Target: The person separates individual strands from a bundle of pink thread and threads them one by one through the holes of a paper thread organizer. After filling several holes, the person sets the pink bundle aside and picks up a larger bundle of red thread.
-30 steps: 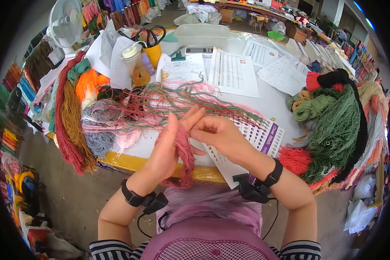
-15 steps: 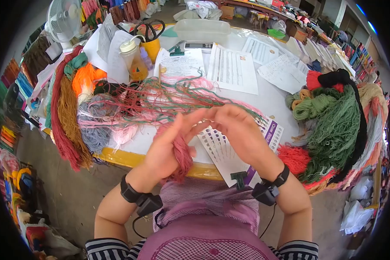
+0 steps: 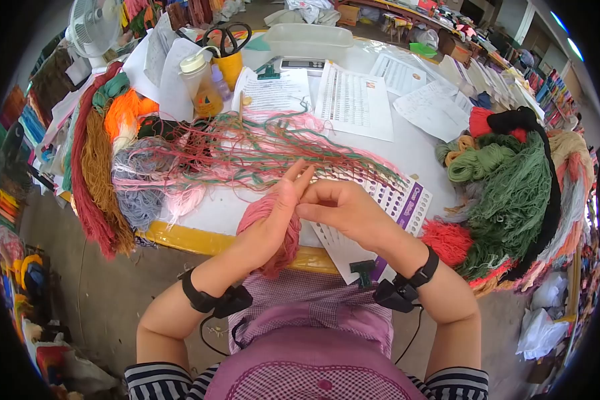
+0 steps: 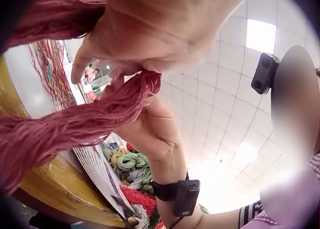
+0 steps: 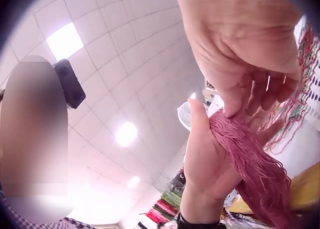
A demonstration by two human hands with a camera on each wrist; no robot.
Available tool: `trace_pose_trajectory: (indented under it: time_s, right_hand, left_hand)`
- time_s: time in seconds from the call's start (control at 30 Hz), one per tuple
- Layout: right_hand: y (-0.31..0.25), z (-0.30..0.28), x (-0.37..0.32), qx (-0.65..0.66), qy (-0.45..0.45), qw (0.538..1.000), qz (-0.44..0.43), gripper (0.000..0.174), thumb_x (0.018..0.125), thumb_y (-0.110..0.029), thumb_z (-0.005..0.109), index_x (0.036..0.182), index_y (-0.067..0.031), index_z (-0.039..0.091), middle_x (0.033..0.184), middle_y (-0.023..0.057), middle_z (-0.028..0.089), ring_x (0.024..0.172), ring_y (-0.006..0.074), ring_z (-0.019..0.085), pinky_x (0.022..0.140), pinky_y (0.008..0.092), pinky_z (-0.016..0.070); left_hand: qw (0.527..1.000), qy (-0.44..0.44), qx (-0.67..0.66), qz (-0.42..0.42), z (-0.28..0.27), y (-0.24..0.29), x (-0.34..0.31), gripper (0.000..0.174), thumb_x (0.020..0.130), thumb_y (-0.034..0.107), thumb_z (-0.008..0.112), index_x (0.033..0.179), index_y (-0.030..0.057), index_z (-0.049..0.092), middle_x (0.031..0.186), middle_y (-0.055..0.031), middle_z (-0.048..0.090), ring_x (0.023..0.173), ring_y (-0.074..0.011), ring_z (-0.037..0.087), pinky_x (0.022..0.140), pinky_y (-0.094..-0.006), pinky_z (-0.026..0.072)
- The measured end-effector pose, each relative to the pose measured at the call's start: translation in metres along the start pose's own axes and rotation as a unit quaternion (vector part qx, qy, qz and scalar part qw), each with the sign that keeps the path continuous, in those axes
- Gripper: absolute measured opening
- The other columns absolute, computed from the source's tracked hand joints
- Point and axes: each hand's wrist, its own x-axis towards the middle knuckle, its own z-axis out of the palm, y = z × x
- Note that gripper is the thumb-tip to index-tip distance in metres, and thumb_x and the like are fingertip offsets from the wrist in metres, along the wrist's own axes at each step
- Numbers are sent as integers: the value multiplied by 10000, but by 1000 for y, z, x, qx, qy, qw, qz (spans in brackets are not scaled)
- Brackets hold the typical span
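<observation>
A dusty-pink skein hangs looped over the left hand above the table's front edge. In the right wrist view the skein crosses the left palm, whose thumb points up and whose fingers are extended. The right hand meets it from the right; its bent fingers and thumb touch the skein's upper end. The left wrist view has the skein end between both hands. Loose pink, red and green strands spread across the table behind them.
Thread-sample cards and a green clip lie right of the hands. Skeins are heaped at left and right. Farther back stand a bottle, scissors in a yellow cup, papers and a plastic tray.
The right hand rose, arched over the left fingertips, then came back down to the skein's upper end. The left hand has turned slightly, its fingers now pointing up and right.
</observation>
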Motion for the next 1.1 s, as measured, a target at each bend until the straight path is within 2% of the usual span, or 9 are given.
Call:
trace_pose_trajectory:
  time_s: [0.27, 0.47, 0.67, 0.77, 0.87, 0.93, 1.0, 1.03, 1.1]
  right_hand:
    - [11, 5, -2, 79, 48, 996, -19, 176, 914, -148, 624, 989, 11, 640, 906, 2, 634, 856, 61, 561, 792, 228, 452]
    - [17, 8, -2, 60, 27, 998, -10, 170, 911, -147, 633, 978, 8, 645, 952, 22, 638, 900, 79, 568, 820, 240, 445]
    - [13, 7, -4, 176, 33, 980, -82, 116, 901, -120, 634, 941, -12, 650, 960, 28, 640, 909, 95, 568, 838, 262, 441]
    - [7, -1, -8, 166, 43, 980, -97, 105, 904, -123, 623, 914, -21, 645, 981, 39, 648, 944, 118, 581, 870, 284, 444]
    - [0, -3, -9, 194, 77, 970, -125, 110, 911, -132, 600, 892, -26, 625, 981, 47, 645, 930, 157, 601, 877, 310, 459]
    - [-9, -9, -12, 244, 108, 952, -152, 106, 912, -128, 589, 888, -28, 609, 966, 46, 640, 890, 178, 613, 863, 323, 472]
    - [-29, -37, -30, 398, 77, 894, -193, 171, 936, -200, 543, 835, -61, 535, 884, 45, 617, 864, 229, 626, 862, 366, 480]
    - [-34, -59, -43, 386, 112, 892, -204, 202, 951, -239, 504, 817, -89, 484, 788, 32, 566, 762, 197, 603, 760, 346, 498]
    - [-39, -128, -77, 183, 296, 905, -246, 213, 950, -244, 529, 806, -87, 533, 740, -2, 515, 616, 103, 473, 580, 241, 416]
  left_hand:
    - [998, -42, 35, -45, -12, 6, -7, 739, 1007, 523, 130, 1407, -56, 353, 1514, -209, 251, 1429, -313, 186, 1148, -367, 163]
    - [978, 18, 207, 34, -5, 8, -13, 663, 1020, 475, 240, 1371, -62, 404, 1457, -205, 366, 1400, -309, 270, 1131, -367, 219]
    - [987, -11, -142, -77, -14, 9, -13, 534, 1004, 362, 414, 1341, -50, 455, 1337, -167, 514, 1266, -277, 469, 1075, -365, 332]
    - [922, -12, -353, -159, -13, 11, -14, 481, 994, 313, 441, 1340, -20, 475, 1308, -163, 539, 1217, -245, 512, 1053, -364, 360]
    - [918, 57, -359, -160, -8, 19, -16, 419, 982, 288, 450, 1229, -31, 561, 1173, -150, 623, 1038, -211, 606, 927, -332, 457]
    - [887, 70, -414, -190, -29, 5, -18, 362, 971, 308, 476, 1140, 12, 599, 921, -81, 661, 735, -128, 602, 659, -250, 481]
    - [873, 131, -449, -139, -57, -17, -22, 309, 952, 303, 504, 1014, 26, 628, 702, 0, 568, 480, -65, 406, 440, -217, 323]
    - [874, 194, -428, -124, -72, -21, -22, 301, 947, 297, 512, 995, 27, 636, 672, 13, 532, 457, -57, 348, 419, -217, 269]
    - [877, 309, -352, -106, -106, -30, -31, 295, 944, 289, 517, 968, 27, 648, 653, 18, 513, 438, -49, 314, 395, -212, 221]
